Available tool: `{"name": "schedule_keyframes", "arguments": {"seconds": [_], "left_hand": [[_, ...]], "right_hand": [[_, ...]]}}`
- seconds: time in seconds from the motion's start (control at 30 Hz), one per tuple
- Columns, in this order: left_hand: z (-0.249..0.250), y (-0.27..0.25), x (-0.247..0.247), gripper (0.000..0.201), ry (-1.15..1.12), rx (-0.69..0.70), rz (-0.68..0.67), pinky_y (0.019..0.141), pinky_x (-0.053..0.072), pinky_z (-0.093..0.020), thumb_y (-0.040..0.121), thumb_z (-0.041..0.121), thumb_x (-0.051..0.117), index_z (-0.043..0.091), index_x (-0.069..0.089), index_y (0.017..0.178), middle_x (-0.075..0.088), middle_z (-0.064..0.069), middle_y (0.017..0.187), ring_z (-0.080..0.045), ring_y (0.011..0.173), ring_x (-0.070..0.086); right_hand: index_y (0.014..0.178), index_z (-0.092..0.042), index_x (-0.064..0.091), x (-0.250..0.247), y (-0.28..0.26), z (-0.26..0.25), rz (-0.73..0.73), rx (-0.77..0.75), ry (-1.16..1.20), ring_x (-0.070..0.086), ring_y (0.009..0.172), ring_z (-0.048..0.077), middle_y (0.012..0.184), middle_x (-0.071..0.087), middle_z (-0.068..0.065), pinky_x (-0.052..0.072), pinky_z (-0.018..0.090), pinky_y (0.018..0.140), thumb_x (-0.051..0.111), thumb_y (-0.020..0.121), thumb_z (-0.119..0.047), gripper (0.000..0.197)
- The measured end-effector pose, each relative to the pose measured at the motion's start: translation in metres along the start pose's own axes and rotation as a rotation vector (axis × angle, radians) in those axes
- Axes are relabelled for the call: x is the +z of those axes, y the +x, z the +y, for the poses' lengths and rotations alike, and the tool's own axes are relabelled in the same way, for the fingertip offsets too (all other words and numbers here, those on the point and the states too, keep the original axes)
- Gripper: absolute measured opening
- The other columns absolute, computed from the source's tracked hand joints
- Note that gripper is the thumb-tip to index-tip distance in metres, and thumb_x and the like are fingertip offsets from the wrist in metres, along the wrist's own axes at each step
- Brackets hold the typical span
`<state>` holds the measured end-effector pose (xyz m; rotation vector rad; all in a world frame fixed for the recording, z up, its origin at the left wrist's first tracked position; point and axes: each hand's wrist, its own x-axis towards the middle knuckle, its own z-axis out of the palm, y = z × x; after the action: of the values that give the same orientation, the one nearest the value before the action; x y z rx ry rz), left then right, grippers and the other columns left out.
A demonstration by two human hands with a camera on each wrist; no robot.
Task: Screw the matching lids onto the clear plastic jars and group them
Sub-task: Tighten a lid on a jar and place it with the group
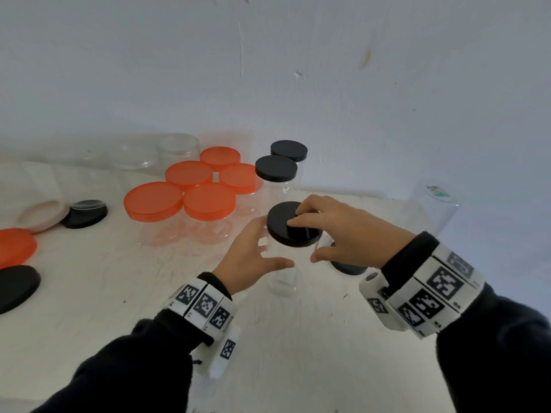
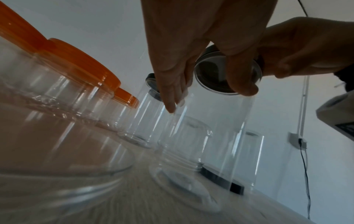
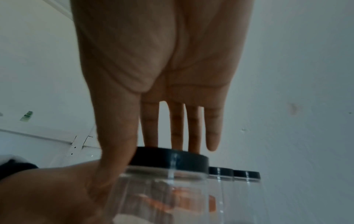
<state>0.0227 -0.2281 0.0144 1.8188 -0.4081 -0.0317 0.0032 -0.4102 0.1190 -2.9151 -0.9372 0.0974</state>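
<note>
Centrally, left hand (image 1: 250, 257) curled round clear jar (image 1: 283, 275), right hand (image 1: 337, 231) fingers laid nearly straight on its black lid (image 1: 293, 225), thumb at rim.

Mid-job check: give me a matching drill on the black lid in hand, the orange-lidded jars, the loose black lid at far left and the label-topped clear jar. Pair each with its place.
Things:
1. black lid
2. orange-lidded jars
3. loose black lid
4. label-topped clear jar

Places:
A. lying flat at the table's left edge
B. standing alone at far right
C. on the clear jar, under the right hand
D. clustered left of the black-lidded jars

Pairs: 1-C, 2-D, 3-A, 4-B
</note>
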Motion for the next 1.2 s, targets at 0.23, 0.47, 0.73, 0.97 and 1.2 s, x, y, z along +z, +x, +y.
{"name": "schedule_keyframes", "arguments": {"seconds": [0.23,0.47,0.73,0.97,1.2], "left_hand": [[-0.008,0.011,-0.008,0.074,0.060,-0.015,0.116,0.084,0.040,-0.019,0.070,0.019,0.080,0.020,0.042,0.133,0.039,0.004,0.122,-0.009,0.111,0.043],[-0.013,0.026,-0.023,0.070,0.069,-0.041,0.181,0.081,0.041,-0.018,0.071,0.017,0.079,0.016,0.044,0.132,0.041,0.005,0.119,-0.010,0.110,0.045],[-0.017,0.034,-0.031,0.067,0.099,-0.028,0.221,0.085,0.040,-0.026,0.074,0.016,0.077,0.018,0.042,0.132,0.038,0.004,0.119,-0.012,0.110,0.043],[-0.019,0.037,-0.034,0.068,0.103,-0.032,0.230,0.085,0.039,-0.026,0.075,0.017,0.076,0.017,0.041,0.133,0.038,0.002,0.122,-0.012,0.110,0.041],[-0.019,0.038,-0.033,0.068,0.137,-0.024,0.235,0.077,0.037,-0.010,0.075,0.015,0.075,0.016,0.040,0.134,0.037,0.002,0.120,-0.010,0.109,0.040]], "right_hand": [[0.111,-0.005,0.064,0.051,0.022,0.016,0.477,-0.154,-0.004,0.062,0.099,0.034,0.108,0.064,0.012,0.058,0.040,0.062,0.077,0.062,0.013,0.054],[0.113,-0.001,0.063,0.074,0.054,0.020,0.623,-0.139,0.122,0.059,0.108,0.035,0.116,0.063,0.015,0.058,0.043,0.073,0.071,0.066,0.016,0.051],[0.114,0.001,0.062,0.084,0.078,0.020,0.691,-0.114,0.161,0.056,0.116,0.034,0.119,0.062,0.016,0.043,0.032,0.093,0.069,0.065,0.021,0.053],[0.116,0.004,0.060,0.082,0.083,0.021,0.677,-0.125,0.178,0.053,0.118,0.037,0.122,0.059,0.019,0.043,0.040,0.094,0.065,0.069,0.021,0.050],[0.130,-0.002,0.051,0.067,0.072,0.016,0.533,-0.087,0.064,0.040,0.133,0.030,0.139,0.048,0.013,0.027,0.040,0.109,0.057,0.082,0.009,0.050]]}}
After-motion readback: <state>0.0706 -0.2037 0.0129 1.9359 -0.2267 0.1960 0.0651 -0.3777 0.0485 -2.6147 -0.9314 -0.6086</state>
